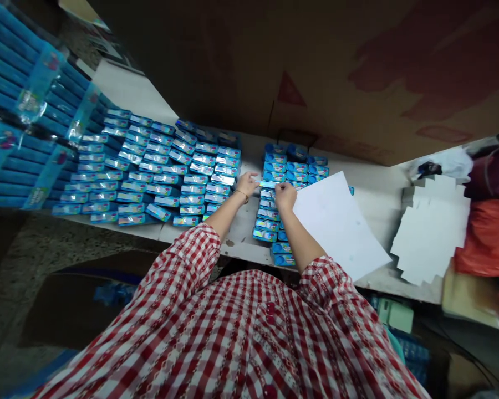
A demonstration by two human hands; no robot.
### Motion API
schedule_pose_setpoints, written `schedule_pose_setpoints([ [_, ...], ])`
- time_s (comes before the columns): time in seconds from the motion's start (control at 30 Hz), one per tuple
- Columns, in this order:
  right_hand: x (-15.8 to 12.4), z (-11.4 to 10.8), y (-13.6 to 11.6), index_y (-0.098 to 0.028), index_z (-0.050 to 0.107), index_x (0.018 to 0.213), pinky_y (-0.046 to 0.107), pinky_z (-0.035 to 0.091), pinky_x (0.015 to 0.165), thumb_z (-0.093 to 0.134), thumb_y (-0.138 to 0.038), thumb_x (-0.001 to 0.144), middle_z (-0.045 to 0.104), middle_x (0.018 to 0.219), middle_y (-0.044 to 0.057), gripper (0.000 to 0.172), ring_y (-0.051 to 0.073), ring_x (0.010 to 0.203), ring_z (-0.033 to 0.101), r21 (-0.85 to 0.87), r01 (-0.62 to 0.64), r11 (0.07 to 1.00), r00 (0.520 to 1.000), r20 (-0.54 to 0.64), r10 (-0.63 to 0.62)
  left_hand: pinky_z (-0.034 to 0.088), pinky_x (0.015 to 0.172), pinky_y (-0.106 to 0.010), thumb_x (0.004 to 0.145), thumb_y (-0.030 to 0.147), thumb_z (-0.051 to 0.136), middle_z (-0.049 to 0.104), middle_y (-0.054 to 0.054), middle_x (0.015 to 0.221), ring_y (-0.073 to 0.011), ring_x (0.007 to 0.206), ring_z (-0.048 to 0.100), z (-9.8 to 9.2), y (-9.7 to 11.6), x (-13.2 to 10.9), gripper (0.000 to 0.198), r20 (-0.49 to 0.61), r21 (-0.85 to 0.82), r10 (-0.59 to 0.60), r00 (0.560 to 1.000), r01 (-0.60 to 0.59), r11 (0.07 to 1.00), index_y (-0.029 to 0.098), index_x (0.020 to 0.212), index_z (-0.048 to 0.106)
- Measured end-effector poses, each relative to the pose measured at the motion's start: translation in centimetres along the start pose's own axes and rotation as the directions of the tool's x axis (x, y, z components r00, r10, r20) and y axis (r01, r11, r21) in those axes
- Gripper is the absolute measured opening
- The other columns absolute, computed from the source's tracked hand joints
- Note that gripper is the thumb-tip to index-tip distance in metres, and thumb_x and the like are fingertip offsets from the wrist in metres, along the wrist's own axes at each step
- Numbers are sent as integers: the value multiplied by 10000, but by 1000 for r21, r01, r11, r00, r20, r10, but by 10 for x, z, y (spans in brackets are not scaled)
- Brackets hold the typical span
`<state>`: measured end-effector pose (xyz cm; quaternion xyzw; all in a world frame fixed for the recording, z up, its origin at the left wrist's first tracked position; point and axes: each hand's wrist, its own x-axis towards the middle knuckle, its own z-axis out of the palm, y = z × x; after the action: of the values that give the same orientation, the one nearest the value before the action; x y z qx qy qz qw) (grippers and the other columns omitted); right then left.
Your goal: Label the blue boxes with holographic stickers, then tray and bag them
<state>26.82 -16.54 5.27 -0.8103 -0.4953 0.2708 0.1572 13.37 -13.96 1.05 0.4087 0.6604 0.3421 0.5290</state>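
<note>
Both my hands are at a short column of small blue packets (268, 217) lying on the white table (370, 194). My left hand (248, 183) has its fingers curled at the left end of one packet at the top of that column. My right hand (285, 196) is closed over the right end of the same packet. More blue packets (293, 166) lie in rows just beyond my hands. A large white sheet (336, 224) lies right of my right forearm, over the table's front edge.
A wide field of several rows of blue packets (158, 172) covers the table's left part. Wrapped blue bundles (20, 116) are stacked at far left. A brown cardboard wall (316, 72) stands behind. Flat white die-cut cards (434, 233) and red bags (488, 238) lie at right.
</note>
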Motion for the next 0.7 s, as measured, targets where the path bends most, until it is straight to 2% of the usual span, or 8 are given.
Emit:
schedule_pose_setpoints([
  [0.17, 4, 2, -5, -178, 671, 866, 293, 406, 753, 454, -223, 843, 672, 896, 84, 223, 205, 849, 591, -106, 4, 994, 999, 40, 0, 435, 658, -239, 650, 97, 634, 561, 33, 626, -116, 622, 546, 5, -8, 8, 306, -23, 53, 0, 1000, 2, 999, 160, 949, 614],
  [0.23, 4, 2, -5, -168, 650, 943, 296, 402, 748, 440, -215, 852, 658, 948, 92, 234, 207, 867, 580, -167, 25, 986, 999, 38, -19, 442, 693, -248, 643, 116, 647, 595, 16, 662, -134, 667, 569, 8, -12, 9, 319, -29, 99, -1, 1000, 4, 995, 163, 958, 622],
  [0.3, 1, 1, -3, -165, 603, 1070, 298, 398, 740, 408, -200, 872, 630, 1033, 102, 280, 205, 883, 566, -244, 72, 967, 997, 18, -70, 447, 748, -267, 659, 121, 625, 629, -12, 714, -159, 734, 590, 10, -16, 6, 317, -53, 193, 0, 999, 10, 981, 159, 973, 634],
  [0.37, -2, 1, 1, -182, 569, 1146, 302, 390, 729, 365, -172, 891, 587, 1116, 113, 327, 206, 896, 549, -353, 198, 915, 980, 43, -195, 441, 816, -284, 696, 102, 558, 657, -46, 799, -178, 817, 599, 11, -20, 0, 307, -59, 301, 43, 997, -24, 953, 157, 983, 653],
  [0.47, -7, -2, 8, -191, 569, 1191, 334, 375, 730, 350, -122, 879, 563, 1130, 146, 388, 236, 918, 524, -491, 465, 737, 884, 218, -413, 416, 893, -295, 697, 43, 492, 657, -72, 970, -195, 943, 581, 11, -26, -11, 351, 45, 373, 154, 987, -160, 914, 191, 945, 691],
  [0.53, -8, -9, 12, -171, 569, 1215, 371, 362, 744, 356, -105, 862, 572, 1096, 171, 418, 261, 925, 510, -521, 572, 634, 818, 304, -488, 402, 914, -315, 675, 34, 518, 632, -84, 1043, -221, 995, 560, 9, -28, -15, 336, 70, 390, 183, 981, -196, 900, 206, 890, 711],
  [0.63, -4, -33, 23, -185, 602, 1184, 416, 339, 787, 358, -120, 853, 572, 1126, 167, 417, 278, 966, 486, -514, 644, 566, 752, 292, -590, 376, 944, -344, 698, 65, 538, 612, -113, 1058, -250, 1026, 539, 9, -21, -20, 277, -27, 407, 216, 976, -186, 894, 181, 874, 717],
  [0.7, 5, -55, 37, -216, 585, 1208, 445, 311, 850, 393, -132, 830, 547, 1221, 135, 432, 290, 1065, 445, -506, 672, 541, 715, 251, -653, 366, 963, -342, 753, 102, 505, 619, -114, 1058, -243, 1033, 539, 14, -11, -24, 273, -30, 396, 287, 957, -252, 883, 169, 925, 707],
])
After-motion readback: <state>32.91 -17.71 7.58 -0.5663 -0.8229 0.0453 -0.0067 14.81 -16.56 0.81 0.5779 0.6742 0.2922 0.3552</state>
